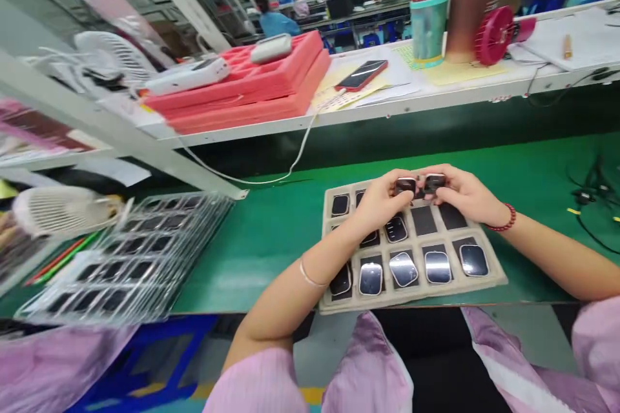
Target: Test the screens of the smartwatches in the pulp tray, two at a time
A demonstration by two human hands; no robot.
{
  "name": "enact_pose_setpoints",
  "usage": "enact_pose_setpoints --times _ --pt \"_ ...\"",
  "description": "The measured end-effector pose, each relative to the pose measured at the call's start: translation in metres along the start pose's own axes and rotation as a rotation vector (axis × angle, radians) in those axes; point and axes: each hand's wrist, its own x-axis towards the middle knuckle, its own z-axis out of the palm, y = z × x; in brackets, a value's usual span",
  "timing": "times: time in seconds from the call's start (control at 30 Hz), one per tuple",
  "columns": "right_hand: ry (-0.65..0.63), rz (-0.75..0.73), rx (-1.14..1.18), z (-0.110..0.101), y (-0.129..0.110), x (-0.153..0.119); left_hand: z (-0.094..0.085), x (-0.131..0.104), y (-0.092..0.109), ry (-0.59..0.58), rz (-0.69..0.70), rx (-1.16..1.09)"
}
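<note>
Over the far side of a beige compartment tray (455,289), my two hands are held close together. My left hand (380,200) pinches a small dark smartwatch body (405,185) with a bright metal rim. Between the thumb and fingers of my right hand (467,193) is a second dark smartwatch body (434,181). Small dark parts show between the two pieces, too small to make out. In the tray lie several rounded-square watch faces, among them one at the front right (473,261). Dark pads line the compartments; my hands and left forearm hide part of the tray.
A stack of clear trays (116,258) with dark pieces stands left on the green bench (256,239), near a white fan (62,210). Black cables (593,190) lie right. The shelf above carries red foam trays (242,93), a phone (361,75) and a magenta fan (494,35).
</note>
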Motion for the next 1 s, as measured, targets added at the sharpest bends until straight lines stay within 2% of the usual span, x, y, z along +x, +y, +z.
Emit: enact_pose_setpoints --times 0.23,0.4,0.83,1.0 --pt "-0.027 -0.052 -0.034 0.0019 -0.0088 -0.0022 -0.0011 -0.0029 -0.0008 -0.009 0.033 0.068" --pt "-0.020 -0.005 -0.031 0.0018 -0.0069 -0.0022 -0.0018 -0.0031 0.0000 -0.018 0.005 0.024" --pt "-0.015 -0.060 -0.027 0.0026 -0.0072 -0.0024 -0.0031 -0.0031 -0.0003 0.004 0.065 0.068" --pt "-0.025 -0.053 -0.029 0.0020 -0.0062 -0.0024 -0.0028 -0.0038 0.0001 -0.004 0.036 -0.003"
